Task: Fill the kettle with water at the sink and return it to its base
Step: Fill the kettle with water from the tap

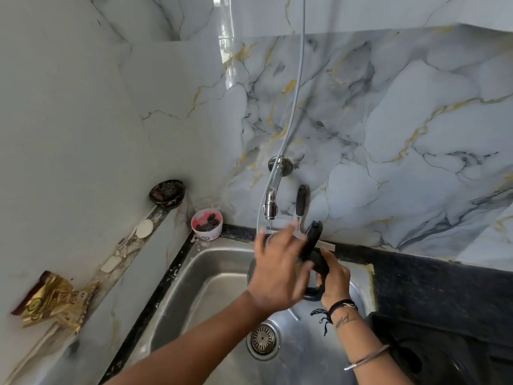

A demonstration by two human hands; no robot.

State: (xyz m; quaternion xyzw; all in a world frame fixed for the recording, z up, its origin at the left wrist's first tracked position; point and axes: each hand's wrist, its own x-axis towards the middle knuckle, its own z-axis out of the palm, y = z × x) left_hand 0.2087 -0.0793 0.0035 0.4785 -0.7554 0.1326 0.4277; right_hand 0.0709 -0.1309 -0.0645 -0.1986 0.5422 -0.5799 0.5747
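The kettle (313, 240) hangs over the steel sink (211, 276), under the chrome tap (270, 201) on the marble wall. Its black lid stands open and its steel body is mostly hidden behind my left hand. My right hand (334, 276) grips the kettle's black handle. My left hand (277, 270) is in front of the kettle with fingers spread, blurred, holding nothing. A thin stream of water falls from the tap toward the kettle's mouth. The kettle's base is not clearly seen.
A pink cup (206, 224) stands at the sink's back left corner, a dark bowl (167, 194) on the ledge above it. A gold packet (55, 301) lies on the left ledge. A grey hose (298, 87) hangs by the tap. A black counter (444, 290) lies right of the sink; the sink's drain (263, 339) shows.
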